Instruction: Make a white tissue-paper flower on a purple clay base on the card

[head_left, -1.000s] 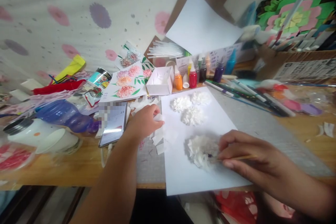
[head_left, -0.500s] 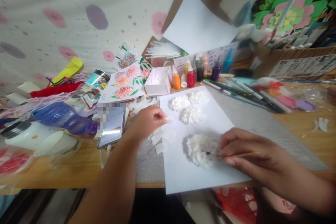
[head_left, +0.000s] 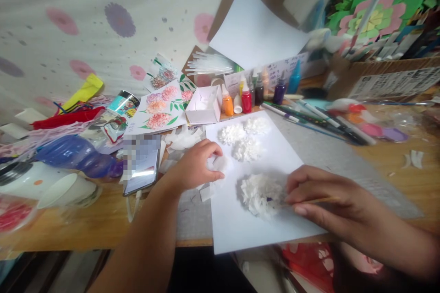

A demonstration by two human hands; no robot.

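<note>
A white sheet of paper (head_left: pixel 285 155) lies on the table with three small white tissue flowers (head_left: pixel 244 137) at its top and a bigger white tissue flower (head_left: pixel 257 194) lower down. My right hand (head_left: pixel 319 201) is closed on a thin wooden stick (head_left: pixel 321 200) whose tip pokes into the big flower. My left hand (head_left: pixel 195 167) pinches a small white tissue square (head_left: pixel 218 163) at the sheet's left edge. More cut tissue squares (head_left: pixel 182 139) lie scattered behind that hand.
A phone (head_left: pixel 140 165) lies left of my left hand. Small paint bottles (head_left: pixel 247 96), a white box (head_left: pixel 204 105) and a painted flower card (head_left: pixel 160 112) stand behind the sheet. Brushes and pens (head_left: pixel 316 119) lie at right. A blue bottle (head_left: pixel 75 155) and cups crowd the left.
My left hand has picked up a tissue square from the pile and brought it right, over the sheet's edge. My right hand with the stick stays at the big flower.
</note>
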